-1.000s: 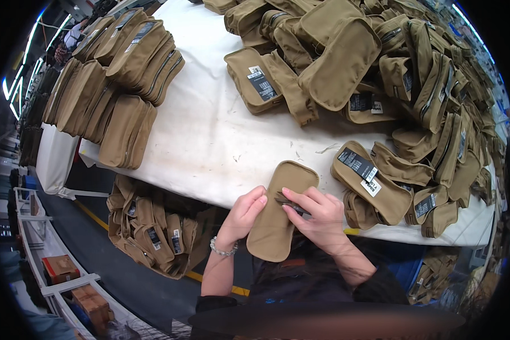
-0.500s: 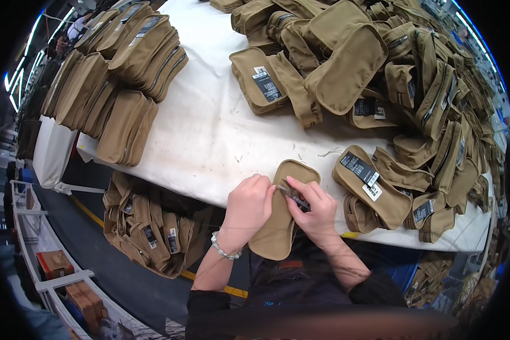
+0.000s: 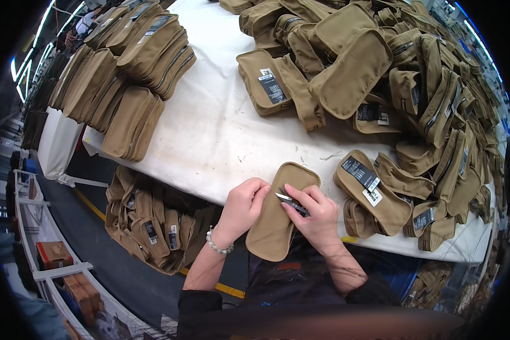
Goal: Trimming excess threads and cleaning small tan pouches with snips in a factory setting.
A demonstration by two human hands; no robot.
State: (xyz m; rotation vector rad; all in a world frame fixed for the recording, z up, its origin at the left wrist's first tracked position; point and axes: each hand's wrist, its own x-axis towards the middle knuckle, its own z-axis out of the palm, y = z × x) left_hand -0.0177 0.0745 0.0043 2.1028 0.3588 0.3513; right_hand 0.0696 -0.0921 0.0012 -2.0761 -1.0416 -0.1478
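Note:
A flat tan fabric pouch lies slanted across the table's front edge, plain side up. My right hand is closed around small thread snips, whose metal blades point left over the pouch and stand slightly apart. At the pouch's left edge is my left hand, wearing a beaded bracelet. Its fingers are curled and its thumb is pressed against them; what they pinch, if anything, is too small or hidden to make out. A tagged tan pouch lies to the right of my right hand.
A big heap of tan pouches covers the back right of the white-covered table. Neat pouch stacks stand at the left. Below the front edge sits a box of pouches. Loose thread bits lie on the cloth.
My left hand has drawn away from the snips to the pouch's left edge. The snips' blades now show more plainly over the pouch. The whole view has shifted slightly.

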